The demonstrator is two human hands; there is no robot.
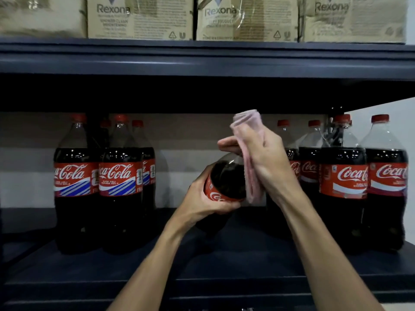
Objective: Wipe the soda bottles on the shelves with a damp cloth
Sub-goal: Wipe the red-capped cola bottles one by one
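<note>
A dark shelf [67,265] carries standing cola bottles [76,187] well left and just right of the fingers, with cardboard cartons [139,19] on the board above them. Between the two groups, the fingers of the left hand [206,203] curl round the label of a tilted soda bottle [226,178]. The fingers of the right hand [267,158] clasp a pink cloth [247,120] draped over that bottle's neck.

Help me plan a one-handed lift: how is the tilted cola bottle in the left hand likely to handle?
Probably heavy for its size: the bottle looks full of dark cola above the label. Likely slippery, since smooth plastic meets the damp cloth. The left hand wraps only partway round, so it may twist.
</note>
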